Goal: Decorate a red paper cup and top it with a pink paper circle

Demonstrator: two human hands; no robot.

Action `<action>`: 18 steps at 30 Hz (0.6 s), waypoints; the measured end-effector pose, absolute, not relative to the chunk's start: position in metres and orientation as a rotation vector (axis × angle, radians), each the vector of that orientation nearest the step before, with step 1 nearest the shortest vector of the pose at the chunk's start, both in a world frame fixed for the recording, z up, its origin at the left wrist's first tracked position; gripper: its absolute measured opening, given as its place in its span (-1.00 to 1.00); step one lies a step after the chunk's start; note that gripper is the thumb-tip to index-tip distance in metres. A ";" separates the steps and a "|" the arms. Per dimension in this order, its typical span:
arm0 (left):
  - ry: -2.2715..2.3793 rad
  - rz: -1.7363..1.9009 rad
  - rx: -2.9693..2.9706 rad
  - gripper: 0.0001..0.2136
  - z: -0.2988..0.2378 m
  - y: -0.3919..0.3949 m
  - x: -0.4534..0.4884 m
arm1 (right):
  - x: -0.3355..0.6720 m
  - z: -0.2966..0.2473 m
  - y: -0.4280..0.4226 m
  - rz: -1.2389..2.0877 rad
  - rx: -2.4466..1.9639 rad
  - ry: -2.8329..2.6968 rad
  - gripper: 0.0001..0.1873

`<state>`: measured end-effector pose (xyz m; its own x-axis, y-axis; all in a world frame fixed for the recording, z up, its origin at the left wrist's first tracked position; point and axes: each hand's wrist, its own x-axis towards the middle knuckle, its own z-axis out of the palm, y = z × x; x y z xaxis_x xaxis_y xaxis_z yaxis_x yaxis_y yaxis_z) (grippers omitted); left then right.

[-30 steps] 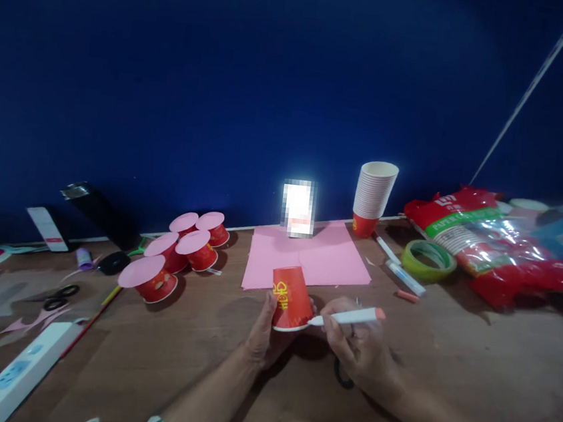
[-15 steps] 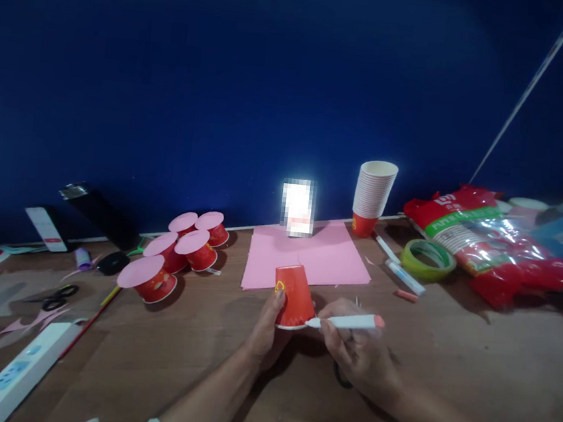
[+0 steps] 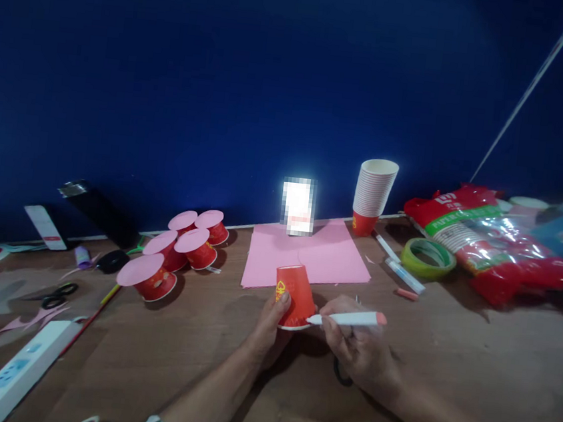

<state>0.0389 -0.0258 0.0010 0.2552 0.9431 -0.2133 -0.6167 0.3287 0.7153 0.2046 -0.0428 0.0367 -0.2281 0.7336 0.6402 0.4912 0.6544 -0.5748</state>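
Observation:
My left hand (image 3: 274, 321) is closed round a red paper cup (image 3: 297, 294), held upside down with its white rim at the bottom. A yellow print shows beside my thumb, and a faint zigzag line runs on the cup just above the rim. Between the fingers of my right hand (image 3: 353, 339) is a white marker (image 3: 351, 318) with a pinkish-red end. Its tip points left and meets the cup's lower right side, near the rim. A dark ring-like handle shows partly under my right hand; what it belongs to is hidden.
Several upturned red cups topped with pink paper discs (image 3: 140, 270) stand left. Pink paper sheets (image 3: 261, 256) lie behind the cup. A cup stack (image 3: 375, 190), green tape (image 3: 428, 259) and a red package (image 3: 499, 247) are right. Scissors (image 3: 59, 295) and a power strip (image 3: 18, 371) lie left.
The cup has turned slightly in my left hand, so more of its yellow print shows. The marker tip stays at the cup's lower right side.

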 end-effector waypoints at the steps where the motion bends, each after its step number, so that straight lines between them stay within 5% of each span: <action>1: 0.696 1.136 0.563 -0.63 0.001 -0.026 0.039 | 0.205 0.037 -0.043 0.314 -0.954 -1.893 -0.85; 18: 0.676 1.121 0.581 -0.63 0.001 -0.028 0.041 | 0.205 0.038 -0.041 0.275 -0.899 -1.881 -0.85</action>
<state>0.0405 -0.0278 0.0010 0.2795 0.9404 -0.1939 -0.6101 0.3299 0.7204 0.2048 -0.0412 0.0384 -0.2323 0.6891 0.6865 0.4633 0.6989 -0.5448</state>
